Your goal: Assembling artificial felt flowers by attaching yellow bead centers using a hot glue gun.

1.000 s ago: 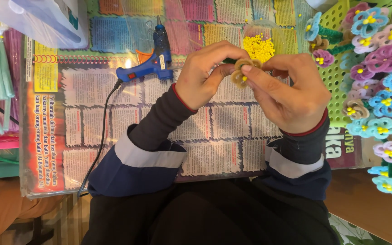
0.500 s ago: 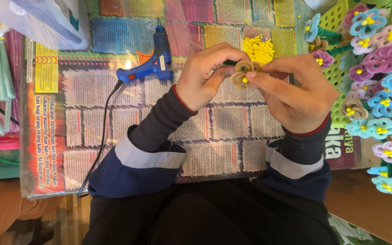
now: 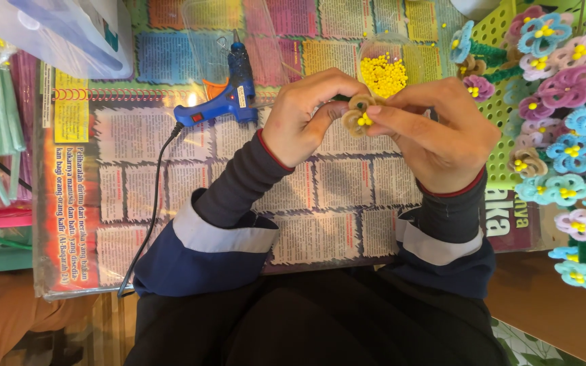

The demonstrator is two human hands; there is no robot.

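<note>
Both hands have barely moved: the left hand (image 3: 306, 115) still pinches the tan flower (image 3: 359, 116) closed-fingered above the table (image 3: 347, 196), while the right hand (image 3: 435, 132) keeps fingertips pressed on its yellow beads, near the glue gun (image 3: 228, 95).

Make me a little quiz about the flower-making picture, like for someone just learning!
1. True or false: both hands, left hand and right hand, hold the tan flower.
2. What colour are the beads in the clear cup?
A red B yellow C black
3. Which tool lies on the mat to the left of the hands?

Key: 1 true. 2 B. 3 the blue glue gun.
</note>
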